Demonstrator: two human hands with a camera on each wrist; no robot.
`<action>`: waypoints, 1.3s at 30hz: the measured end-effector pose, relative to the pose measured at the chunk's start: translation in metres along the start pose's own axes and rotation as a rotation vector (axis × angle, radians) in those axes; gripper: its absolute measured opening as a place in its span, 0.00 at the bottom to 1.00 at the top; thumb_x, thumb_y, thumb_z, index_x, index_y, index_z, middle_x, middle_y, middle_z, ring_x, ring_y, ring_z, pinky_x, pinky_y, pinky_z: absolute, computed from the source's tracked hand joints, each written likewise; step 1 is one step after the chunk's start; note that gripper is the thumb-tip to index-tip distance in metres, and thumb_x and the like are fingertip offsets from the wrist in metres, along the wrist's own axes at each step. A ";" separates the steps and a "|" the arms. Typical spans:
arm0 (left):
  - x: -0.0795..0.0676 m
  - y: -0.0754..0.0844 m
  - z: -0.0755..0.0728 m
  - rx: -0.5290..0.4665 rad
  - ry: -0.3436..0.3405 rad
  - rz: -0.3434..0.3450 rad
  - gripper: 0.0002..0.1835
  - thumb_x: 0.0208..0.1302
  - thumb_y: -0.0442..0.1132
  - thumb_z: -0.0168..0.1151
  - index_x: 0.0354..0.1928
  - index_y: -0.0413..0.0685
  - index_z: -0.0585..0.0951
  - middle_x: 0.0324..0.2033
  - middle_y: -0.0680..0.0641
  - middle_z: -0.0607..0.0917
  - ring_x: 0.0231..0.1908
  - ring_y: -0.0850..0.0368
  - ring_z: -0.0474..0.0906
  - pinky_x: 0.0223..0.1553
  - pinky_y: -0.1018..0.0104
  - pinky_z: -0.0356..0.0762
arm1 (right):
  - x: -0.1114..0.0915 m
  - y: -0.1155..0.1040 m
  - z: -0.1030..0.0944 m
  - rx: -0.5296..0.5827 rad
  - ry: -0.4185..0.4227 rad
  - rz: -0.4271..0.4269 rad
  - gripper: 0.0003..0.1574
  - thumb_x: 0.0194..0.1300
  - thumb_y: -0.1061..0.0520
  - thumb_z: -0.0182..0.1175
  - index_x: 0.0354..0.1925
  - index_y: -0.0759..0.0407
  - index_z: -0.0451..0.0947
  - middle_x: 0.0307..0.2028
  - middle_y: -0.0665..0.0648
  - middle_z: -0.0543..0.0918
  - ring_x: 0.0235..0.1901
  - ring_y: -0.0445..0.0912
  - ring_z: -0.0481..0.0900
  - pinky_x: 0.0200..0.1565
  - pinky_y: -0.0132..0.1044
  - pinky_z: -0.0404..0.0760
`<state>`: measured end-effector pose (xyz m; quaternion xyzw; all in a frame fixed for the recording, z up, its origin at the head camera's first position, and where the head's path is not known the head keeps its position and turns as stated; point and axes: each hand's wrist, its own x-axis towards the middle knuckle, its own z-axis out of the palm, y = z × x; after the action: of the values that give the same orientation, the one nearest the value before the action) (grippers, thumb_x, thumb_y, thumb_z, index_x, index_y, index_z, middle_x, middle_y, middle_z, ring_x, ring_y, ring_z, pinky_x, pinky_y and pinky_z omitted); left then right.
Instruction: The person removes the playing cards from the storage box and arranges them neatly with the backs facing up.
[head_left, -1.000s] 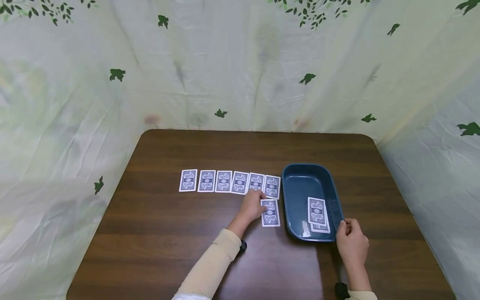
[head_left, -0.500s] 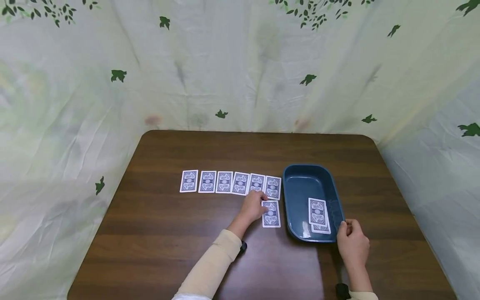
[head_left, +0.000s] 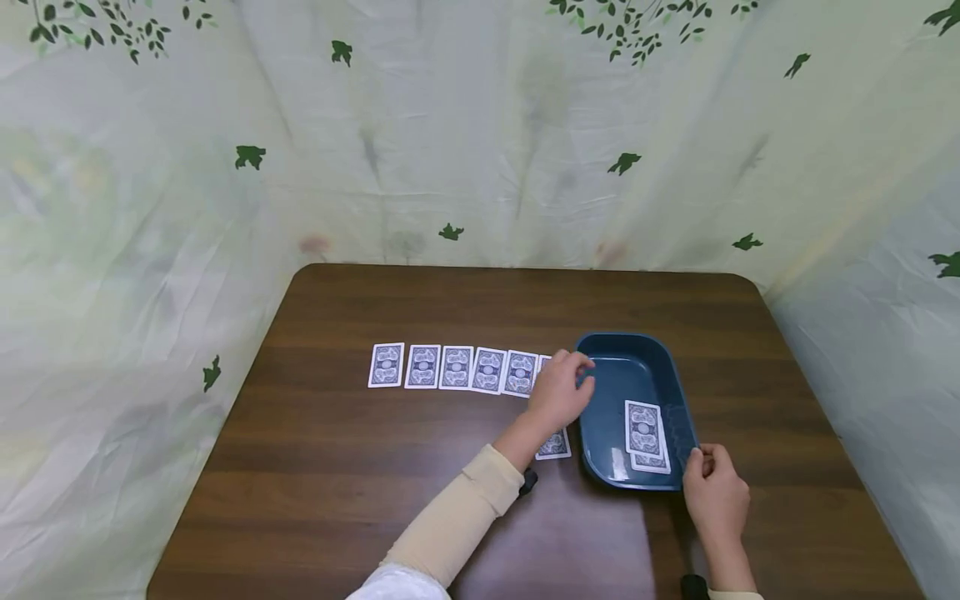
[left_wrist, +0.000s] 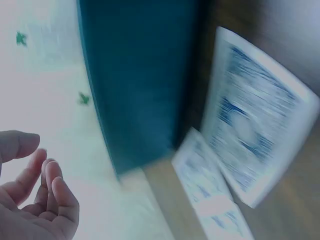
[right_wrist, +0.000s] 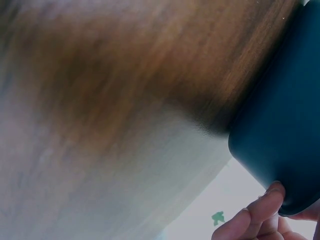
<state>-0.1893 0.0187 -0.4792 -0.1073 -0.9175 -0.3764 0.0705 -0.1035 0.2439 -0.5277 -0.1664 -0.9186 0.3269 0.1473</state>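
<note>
My left hand point(head_left: 561, 390) hovers over the tray's left rim and the right end of a row of face-down playing cards point(head_left: 456, 367). Nothing lies between its fingers, and the left wrist view shows the thumb point(left_wrist: 20, 145) apart from the loosely bent fingers. Below that row, a single playing card point(head_left: 553, 446) lies face down, partly covered by the hand and wrist. The right hand point(head_left: 716, 492) pinches the near right corner of the dark blue tray point(head_left: 633, 348). Inside the tray, two overlapping face-down cards point(head_left: 643, 429) lie at the near right.
A brown wooden table point(head_left: 337, 483) carries everything. Behind and beside it hangs a pale curtain point(head_left: 480, 150) with green leaf and bird prints. Cards at the row's right end touch or overlap, close to the tray's left wall.
The left hand has left the single card and moved up and right to the tray's left rim. The card stays on the table. My right hand still holds the tray corner.
</note>
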 end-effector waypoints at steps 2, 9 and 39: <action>0.007 0.014 0.007 0.003 -0.060 0.051 0.10 0.64 0.38 0.62 0.47 0.48 0.83 0.37 0.50 0.78 0.37 0.60 0.75 0.40 0.73 0.72 | 0.002 0.001 -0.002 -0.004 0.001 0.001 0.15 0.71 0.56 0.50 0.40 0.68 0.76 0.24 0.61 0.78 0.26 0.61 0.74 0.30 0.51 0.66; 0.024 0.034 0.042 0.143 -0.288 0.067 0.13 0.65 0.40 0.63 0.51 0.54 0.82 0.43 0.53 0.79 0.42 0.62 0.75 0.44 0.75 0.72 | 0.005 0.001 -0.006 -0.019 -0.021 0.004 0.16 0.71 0.55 0.49 0.41 0.67 0.76 0.25 0.60 0.78 0.27 0.62 0.75 0.30 0.52 0.66; 0.020 0.020 0.095 0.458 -0.470 0.010 0.37 0.42 0.60 0.78 0.56 0.55 0.79 0.52 0.52 0.74 0.49 0.58 0.68 0.45 0.65 0.73 | -0.001 0.003 -0.001 -0.001 -0.003 -0.005 0.14 0.70 0.56 0.51 0.41 0.67 0.76 0.24 0.59 0.78 0.26 0.60 0.75 0.29 0.52 0.67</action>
<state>-0.2086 0.1029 -0.5285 -0.1770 -0.9690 -0.1250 -0.1189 -0.1017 0.2464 -0.5287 -0.1638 -0.9193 0.3265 0.1466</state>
